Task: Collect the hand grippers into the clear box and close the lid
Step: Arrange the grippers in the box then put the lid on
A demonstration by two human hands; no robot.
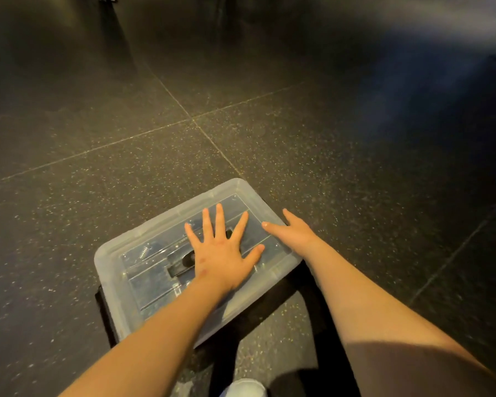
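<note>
Clear plastic lidded box [109, 253]: one. Dark hand grippers [184, 260] inside: count indeterminable. Left hand [224, 253] flat on lid [155, 282], fingers [220, 216] splayed; right hand [295, 233] at lid's right edge, grip indeterminable.

One box [112, 282], two hands [224, 253] [297, 234]; grippers [181, 263] unclear

Lid [152, 279] on box [106, 285], hands on top.
Left hand [222, 253] at lid's middle; right hand [294, 233] on right rim; hand grippers [181, 263] inside, beneath.
</note>
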